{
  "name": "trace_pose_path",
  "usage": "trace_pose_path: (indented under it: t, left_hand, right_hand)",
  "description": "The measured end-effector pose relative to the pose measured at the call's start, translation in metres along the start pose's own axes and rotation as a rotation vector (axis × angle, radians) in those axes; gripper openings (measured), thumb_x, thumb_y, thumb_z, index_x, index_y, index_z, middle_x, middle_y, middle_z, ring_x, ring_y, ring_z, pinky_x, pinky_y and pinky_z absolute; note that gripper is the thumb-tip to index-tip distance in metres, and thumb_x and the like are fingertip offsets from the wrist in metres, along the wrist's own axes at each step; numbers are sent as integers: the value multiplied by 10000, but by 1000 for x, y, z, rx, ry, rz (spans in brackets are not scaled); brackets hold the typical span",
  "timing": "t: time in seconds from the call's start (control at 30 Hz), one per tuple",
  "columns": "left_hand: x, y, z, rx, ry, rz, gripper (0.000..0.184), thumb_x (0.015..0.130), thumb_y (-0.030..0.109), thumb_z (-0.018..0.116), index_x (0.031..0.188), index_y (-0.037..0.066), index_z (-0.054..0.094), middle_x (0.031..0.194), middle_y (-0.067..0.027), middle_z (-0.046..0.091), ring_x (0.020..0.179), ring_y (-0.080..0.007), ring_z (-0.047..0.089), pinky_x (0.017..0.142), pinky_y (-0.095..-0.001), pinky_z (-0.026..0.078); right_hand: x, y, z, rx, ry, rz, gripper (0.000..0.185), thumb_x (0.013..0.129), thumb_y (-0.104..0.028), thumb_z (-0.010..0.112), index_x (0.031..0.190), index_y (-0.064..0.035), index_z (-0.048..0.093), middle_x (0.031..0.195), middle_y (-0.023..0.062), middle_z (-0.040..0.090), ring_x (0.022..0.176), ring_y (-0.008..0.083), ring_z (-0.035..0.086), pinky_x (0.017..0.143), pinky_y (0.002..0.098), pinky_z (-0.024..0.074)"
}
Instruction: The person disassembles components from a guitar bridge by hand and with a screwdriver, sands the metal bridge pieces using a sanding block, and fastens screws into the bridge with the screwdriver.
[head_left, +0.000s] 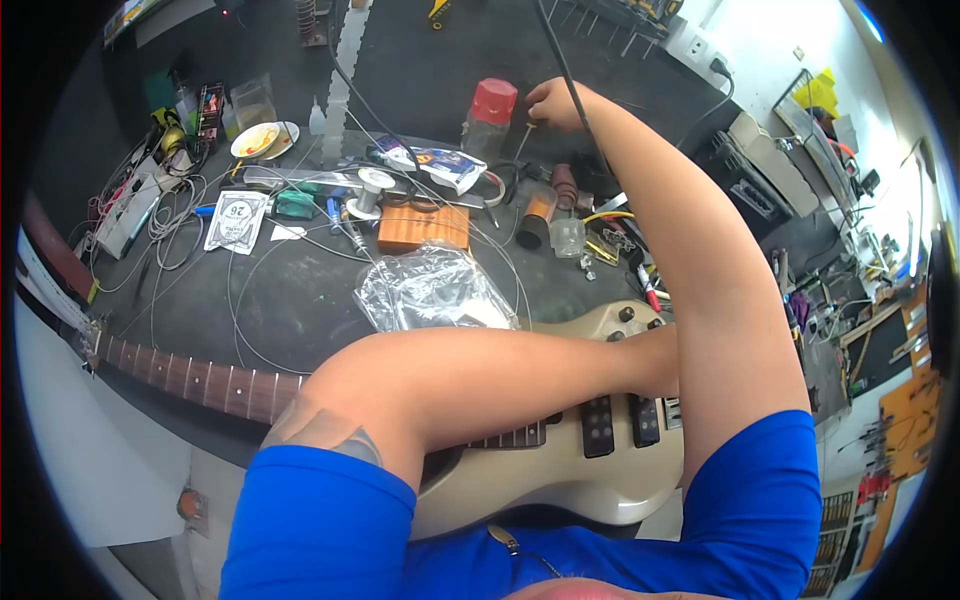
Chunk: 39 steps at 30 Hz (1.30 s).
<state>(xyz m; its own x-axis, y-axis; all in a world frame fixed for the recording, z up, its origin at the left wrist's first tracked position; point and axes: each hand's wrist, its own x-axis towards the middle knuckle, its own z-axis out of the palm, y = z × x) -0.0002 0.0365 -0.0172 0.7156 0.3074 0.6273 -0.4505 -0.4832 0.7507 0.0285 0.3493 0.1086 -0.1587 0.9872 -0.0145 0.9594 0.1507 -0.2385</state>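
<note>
My right hand [556, 104] is stretched to the far side of the bench, fingers curled, beside a clear jar with a red lid [494, 101]. Just below the fingers is a thin tool with a yellow end [529, 125]; whether they grip it is unclear. My left forearm [520, 370] crosses over a beige electric bass guitar [560, 485] lying in front of me. The left hand is hidden behind my right arm, near the guitar's knobs [627, 314]. The dark fretted neck [190, 377] extends to the left, and loose strings [238, 315] curl above it.
Crumpled clear plastic [430, 290] and a wooden block [424, 228] sit behind the guitar. Around them are a wire spool [371, 190], a paper packet [237, 222], and a small plate [266, 140]. A black cable [565, 70] hangs across my right wrist.
</note>
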Motion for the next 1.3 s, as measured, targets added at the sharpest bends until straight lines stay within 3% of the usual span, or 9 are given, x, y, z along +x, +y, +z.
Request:
trace_pose_path:
  t: [0.1, 0.23, 0.37, 0.57, 0.73, 0.83, 0.97, 1.1, 1.3]
  left_hand:
    - [2, -13, 1, 209, -174, -51, 198, 840, 78, 785, 1025, 6, 774, 1118, -224, 746, 1061, -447, 719, 929, -520, 572]
    - [-1, -18, 0, 274, -172, 36, 155, 840, 85, 785, 984, 29, 777, 982, -157, 687, 900, -375, 727, 844, -472, 590]
    - [-3, -19, 1, 273, -162, 29, 189, 851, 74, 802, 1032, 21, 789, 979, -154, 717, 902, -324, 763, 813, -436, 622]
    - [1, -5, -1, 261, -224, -71, 137, 862, -5, 801, 988, -12, 748, 971, -108, 723, 891, -204, 758, 808, -350, 636]
    - [3, 18, 6, 315, -237, -176, 185, 829, -38, 832, 1002, -2, 779, 1022, -99, 773, 911, -202, 760, 810, -326, 616]
    - [5, 44, 12, 468, -266, -192, 162, 816, -51, 833, 961, -11, 774, 997, -105, 793, 918, -224, 768, 842, -336, 600]
    - [-4, 51, 23, 465, -326, -191, 129, 826, -25, 824, 945, 18, 797, 954, -91, 789, 819, -214, 774, 696, -320, 592]
    - [-9, 67, 32, 450, -308, -388, 117, 806, -65, 844, 901, -11, 802, 993, -120, 828, 943, -222, 790, 864, -322, 594]
    - [-10, 67, 29, 459, -287, -453, 141, 807, -34, 892, 889, -4, 782, 1027, -110, 844, 939, -172, 776, 848, -296, 576]
  right_hand:
    - [-30, 21, -35, -121, 359, -120, 507, 891, -254, 845, 1366, -90, 775, 1123, 156, 831, 1004, 306, 799, 873, 434, 626]
    - [-150, 47, -97, 396, 603, -190, 287, 950, -187, 854, 1091, -39, 653, 1031, 125, 765, 974, 235, 790, 871, 379, 640]
    - [-341, 102, -73, 973, 827, -448, 270, 999, -10, 803, 1095, -100, 567, 1164, 136, 708, 1087, 252, 779, 924, 409, 690]
    - [-550, 226, 52, 1361, 966, -33, 431, 938, 70, 818, 1191, -127, 529, 1218, 127, 710, 1085, 253, 775, 1005, 429, 689]
    - [-620, 229, 112, 1010, 733, 327, 320, 800, -36, 925, 878, -86, 619, 971, 64, 720, 943, 190, 712, 820, 348, 553]
    - [-632, 196, 111, 563, 558, 453, 275, 802, -45, 900, 948, -49, 667, 944, 37, 708, 935, 175, 713, 829, 355, 555]
    - [-628, 182, 118, 55, 541, 274, 178, 876, -42, 762, 1042, -40, 698, 975, 72, 739, 933, 282, 718, 874, 403, 556]
    - [-610, 167, 117, 218, 734, 401, 200, 874, -14, 698, 1071, -43, 705, 1013, 90, 750, 936, 323, 704, 896, 432, 545]
    - [-584, 177, 124, 371, 851, 79, 240, 928, -2, 695, 1141, -42, 798, 1000, 88, 733, 931, 249, 676, 850, 363, 527]
